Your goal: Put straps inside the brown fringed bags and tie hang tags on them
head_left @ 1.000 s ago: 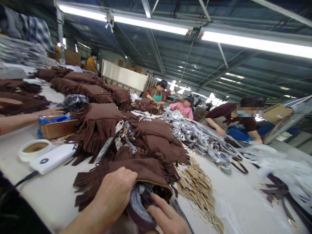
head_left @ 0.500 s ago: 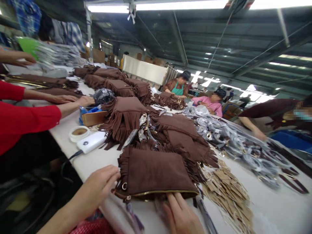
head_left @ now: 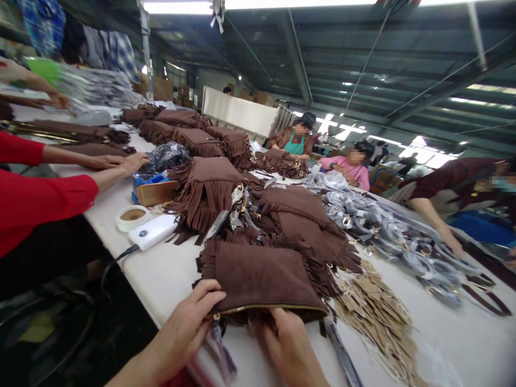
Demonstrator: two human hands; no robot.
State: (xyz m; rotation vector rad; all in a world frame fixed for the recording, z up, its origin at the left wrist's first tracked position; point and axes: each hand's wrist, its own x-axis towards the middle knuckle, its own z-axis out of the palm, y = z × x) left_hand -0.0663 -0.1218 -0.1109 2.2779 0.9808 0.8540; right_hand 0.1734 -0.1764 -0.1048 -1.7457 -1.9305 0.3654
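A brown fringed bag (head_left: 258, 271) lies flat on the table, its brass-zipped opening towards me and partly unzipped. My left hand (head_left: 187, 328) grips the bag's near left corner, fingers on top, beside the zip pull with its wrapped tassel (head_left: 221, 352). Into the opening reaches my right hand (head_left: 292, 344), back of the hand up; its fingertips are hidden inside, and what they touch there cannot be seen. Directly behind, more brown fringed bags (head_left: 294, 217) lie stacked, with metal clasps between the piles.
Tan tags with strings (head_left: 381, 306) lie to the right, and beyond them plastic-wrapped straps (head_left: 403, 247). A tape roll (head_left: 133, 217) and a white corded device (head_left: 153, 232) are at the left edge. A co-worker's red sleeve (head_left: 44, 193) reaches in there; other people work across the table.
My left hand has moved right and onto the bag's near corner. My right hand has shifted slightly, its fingers now more bent at the opening. The bag's near edge sits a little higher.
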